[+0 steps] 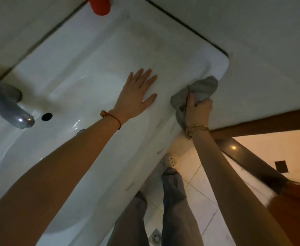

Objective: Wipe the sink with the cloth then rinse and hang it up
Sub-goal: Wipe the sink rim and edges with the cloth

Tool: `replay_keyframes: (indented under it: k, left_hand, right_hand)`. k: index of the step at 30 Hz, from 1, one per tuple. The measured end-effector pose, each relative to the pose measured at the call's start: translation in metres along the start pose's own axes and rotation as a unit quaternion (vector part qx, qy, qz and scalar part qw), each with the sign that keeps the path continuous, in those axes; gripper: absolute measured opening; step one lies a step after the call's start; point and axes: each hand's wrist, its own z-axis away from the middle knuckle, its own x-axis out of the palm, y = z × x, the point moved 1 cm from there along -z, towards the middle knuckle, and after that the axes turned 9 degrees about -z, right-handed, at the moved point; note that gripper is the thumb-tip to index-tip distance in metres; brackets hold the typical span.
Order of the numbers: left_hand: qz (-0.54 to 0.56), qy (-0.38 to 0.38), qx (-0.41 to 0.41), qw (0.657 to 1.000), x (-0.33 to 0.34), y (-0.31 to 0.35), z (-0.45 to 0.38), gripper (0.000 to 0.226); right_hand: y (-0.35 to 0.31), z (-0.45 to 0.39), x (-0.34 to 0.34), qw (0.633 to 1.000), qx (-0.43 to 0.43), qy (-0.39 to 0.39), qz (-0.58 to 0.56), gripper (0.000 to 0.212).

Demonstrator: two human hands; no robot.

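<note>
The cloth (198,91), grey and bunched, sits at the sink's (85,68) right end, pressed against the rounded outer corner where the white rim meets the wall. The right hand (198,110) grasps it: the fingers (207,102) are curled round the lower part of the wad, so most of the cloth sticks out above and beyond them, with a loose tail hanging down past the wrist along the sink's front edge. The left hand (136,96) lies flat on the rim just beside it, fingers straight and spread, holding nothing, apparently bracing.

Wiping looks underway, with rinsing and hanging not yet begun. The risks, as I judge them: the dangling tail could drag or snag on the edge and pull the wad out of the grip; the wad covers little surface, so smudges along the front edge may be missed; a wet rim could let the bracing palm slide.

The tap (7,105) stands well apart at the left, above the basin.
</note>
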Motion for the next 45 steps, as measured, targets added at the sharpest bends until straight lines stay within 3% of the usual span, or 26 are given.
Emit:
replay_keyframes:
  k: [6, 10, 13, 16, 19, 22, 29, 32, 36, 38, 40, 42, 45]
  left_hand:
    - [0.006, -0.014, 0.010, 1.000, 0.002, -0.005, 0.004, 0.059]
    - [0.000, -0.024, 0.010, 1.000, 0.003, -0.008, 0.003, 0.059]
    - [-0.005, -0.032, 0.004, 0.999, 0.004, -0.008, 0.001, 0.061]
    - [-0.009, -0.030, -0.001, 1.000, 0.005, -0.007, 0.001, 0.060]
    - [-0.010, -0.025, 0.000, 1.000, 0.006, -0.006, 0.001, 0.060]
    - [-0.008, -0.025, 0.000, 1.000, 0.005, -0.007, 0.002, 0.060]
    - [0.003, -0.030, -0.001, 1.000, 0.003, -0.005, 0.001, 0.061]
    - [0.002, -0.032, -0.004, 0.999, 0.002, -0.006, 0.001, 0.061]
    - [0.007, -0.033, -0.002, 0.999, 0.001, -0.006, 0.001, 0.060]
    - [0.008, -0.033, -0.002, 0.999, 0.001, -0.005, 0.001, 0.060]
    - [0.008, -0.032, 0.000, 0.999, 0.001, -0.006, 0.002, 0.061]
    - [0.010, -0.036, 0.007, 0.999, 0.001, -0.007, 0.002, 0.063]
    - [0.017, -0.042, 0.014, 0.999, 0.000, -0.007, 0.002, 0.064]
  right_hand:
    - [0.041, 0.119, 0.012, 0.998, -0.041, -0.054, 0.000, 0.046]
    - [0.014, 0.060, 0.005, 1.000, -0.025, -0.016, 0.009, 0.039]
    - [-0.001, 0.022, 0.006, 0.999, -0.004, 0.030, 0.009, 0.048]
    - [0.018, 0.056, 0.013, 0.999, -0.027, 0.024, 0.004, 0.047]
    - [0.049, 0.129, 0.021, 0.998, -0.044, -0.046, -0.027, 0.049]
    - [0.056, 0.158, 0.019, 0.996, -0.066, -0.064, -0.004, 0.051]
    - [0.002, 0.022, 0.007, 1.000, -0.012, 0.016, 0.019, 0.054]
    - [0.016, 0.054, 0.011, 0.999, -0.033, 0.007, 0.033, 0.052]
    - [0.044, 0.135, 0.012, 0.994, -0.074, -0.043, 0.073, 0.069]
    - [0.043, 0.141, 0.003, 0.967, -0.175, 0.001, 0.187, 0.065]
    - [0.030, 0.119, -0.006, 0.907, -0.302, 0.031, 0.290, 0.057]
    - [0.010, 0.081, -0.006, 0.854, -0.373, -0.019, 0.363, 0.043]
    - [-0.008, 0.052, -0.001, 0.794, -0.408, -0.130, 0.432, 0.036]
